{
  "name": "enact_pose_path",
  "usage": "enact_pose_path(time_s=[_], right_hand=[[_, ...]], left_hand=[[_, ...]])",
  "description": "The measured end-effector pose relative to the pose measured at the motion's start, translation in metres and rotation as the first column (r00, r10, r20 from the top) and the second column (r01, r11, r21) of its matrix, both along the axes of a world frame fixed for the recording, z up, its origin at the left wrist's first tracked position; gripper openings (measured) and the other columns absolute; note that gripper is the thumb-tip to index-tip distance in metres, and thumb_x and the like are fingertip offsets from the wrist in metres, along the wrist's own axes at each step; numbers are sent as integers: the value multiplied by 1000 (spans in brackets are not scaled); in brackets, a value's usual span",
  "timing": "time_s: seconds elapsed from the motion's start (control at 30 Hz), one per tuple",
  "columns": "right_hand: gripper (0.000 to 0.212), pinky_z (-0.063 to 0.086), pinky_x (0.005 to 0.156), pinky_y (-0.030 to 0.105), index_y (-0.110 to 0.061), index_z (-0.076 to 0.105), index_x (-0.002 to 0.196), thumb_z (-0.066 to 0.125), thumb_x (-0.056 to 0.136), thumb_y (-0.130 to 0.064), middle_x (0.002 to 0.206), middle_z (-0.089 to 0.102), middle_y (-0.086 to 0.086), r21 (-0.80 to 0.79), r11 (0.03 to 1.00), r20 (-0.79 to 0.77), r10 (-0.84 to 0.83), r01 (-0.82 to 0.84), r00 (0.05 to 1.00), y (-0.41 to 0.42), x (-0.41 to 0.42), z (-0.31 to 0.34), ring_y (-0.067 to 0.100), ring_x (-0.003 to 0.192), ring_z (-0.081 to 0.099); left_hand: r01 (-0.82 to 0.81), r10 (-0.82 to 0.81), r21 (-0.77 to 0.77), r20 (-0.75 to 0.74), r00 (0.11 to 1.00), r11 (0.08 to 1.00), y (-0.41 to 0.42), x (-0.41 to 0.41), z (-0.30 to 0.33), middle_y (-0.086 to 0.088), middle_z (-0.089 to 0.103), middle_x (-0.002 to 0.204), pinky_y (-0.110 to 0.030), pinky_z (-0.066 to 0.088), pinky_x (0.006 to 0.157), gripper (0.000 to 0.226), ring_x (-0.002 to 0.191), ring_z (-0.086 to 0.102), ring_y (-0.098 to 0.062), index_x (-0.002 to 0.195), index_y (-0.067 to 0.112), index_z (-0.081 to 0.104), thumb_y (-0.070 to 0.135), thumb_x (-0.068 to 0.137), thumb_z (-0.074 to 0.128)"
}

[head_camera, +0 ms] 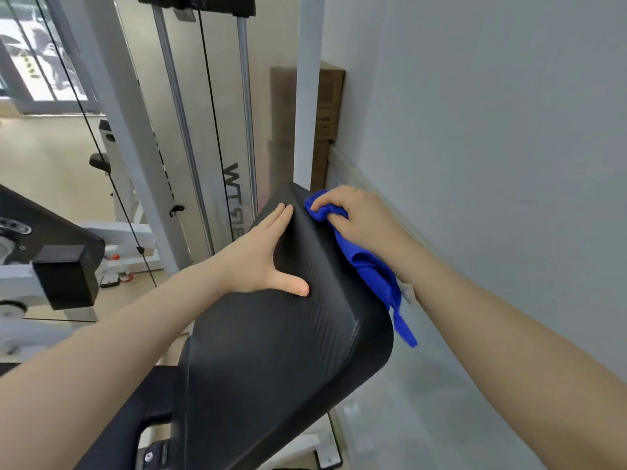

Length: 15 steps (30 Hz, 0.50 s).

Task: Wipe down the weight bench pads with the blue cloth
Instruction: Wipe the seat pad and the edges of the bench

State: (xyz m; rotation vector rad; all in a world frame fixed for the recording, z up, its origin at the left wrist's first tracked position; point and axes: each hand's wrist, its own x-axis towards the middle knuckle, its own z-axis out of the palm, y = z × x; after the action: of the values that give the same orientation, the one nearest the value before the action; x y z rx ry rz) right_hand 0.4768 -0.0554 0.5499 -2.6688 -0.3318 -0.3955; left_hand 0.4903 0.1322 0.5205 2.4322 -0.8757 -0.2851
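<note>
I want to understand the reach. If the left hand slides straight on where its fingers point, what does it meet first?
The left hand lies flat on the black pad, fingers toward its top edge. Beyond that, probably the white upright post; depth is unclear.

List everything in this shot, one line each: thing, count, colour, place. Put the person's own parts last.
Back pad: one, black, tilted up at centre.
Blue cloth: one, bunched along the pad's right edge, one end hanging down.
Second pad: one, black, at the left edge.
Machine frame posts: white, upright behind the pad.
Guide rods: two, silver, behind the pad.
Cables: two, black, running up the machine.
Cardboard box: one, brown, against the wall behind the post.
Wall: pale grey, right side.
Floor: beige, left.
Left hand: flat on the pad's face, fingers straight.
Right hand: grips the cloth at the pad's top right edge.
</note>
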Motion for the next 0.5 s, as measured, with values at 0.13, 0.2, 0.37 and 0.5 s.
enact_pose_path(time_s=[0.13, 0.2, 0.37, 0.5], right_hand=[[28, 35, 85, 4, -16, 68, 107, 56, 87, 0, 104, 62, -5, 117, 983, 0, 141, -140, 990, -14, -24, 0, 2, 100, 55], [28, 36, 85, 0, -20, 70, 100, 58, 86, 1, 99, 59, -12, 211, 951, -10, 234, -227, 972, -24, -47, -3, -11, 93, 53], [30, 30, 89, -5, -18, 70, 101, 57, 85, 4, 100, 57, -14, 216, 949, 46, 225, -229, 973, -20, -33, -8, -10, 94, 50], [31, 28, 84, -3, -16, 68, 106, 54, 86, 3, 108, 61, -5, 131, 975, 81, 173, -182, 982, -7, 21, -5, 1, 99, 46]], left_hand=[[6, -5, -20, 24, 1000, 1000, 2, -3, -2, 8, -9, 157, -17, 1, 110, 154, 133, -7, 7, 147, 21, -9, 95, 24, 47], [11, -10, -33, 37, 999, 999, 3, -3, -5, 8, -8, 157, -16, 1, 109, 154, 133, -6, 8, 147, 21, -9, 96, 24, 45], [-7, 8, -80, 16, 1000, 997, 0, 2, -9, 10, -10, 157, -19, 4, 112, 151, 138, -5, 4, 147, 24, -8, 95, 26, 47], [7, -7, -89, 3, 1000, 996, 1, 8, -11, 14, -13, 155, -23, 6, 115, 147, 142, -6, 0, 147, 26, -9, 95, 30, 48]])
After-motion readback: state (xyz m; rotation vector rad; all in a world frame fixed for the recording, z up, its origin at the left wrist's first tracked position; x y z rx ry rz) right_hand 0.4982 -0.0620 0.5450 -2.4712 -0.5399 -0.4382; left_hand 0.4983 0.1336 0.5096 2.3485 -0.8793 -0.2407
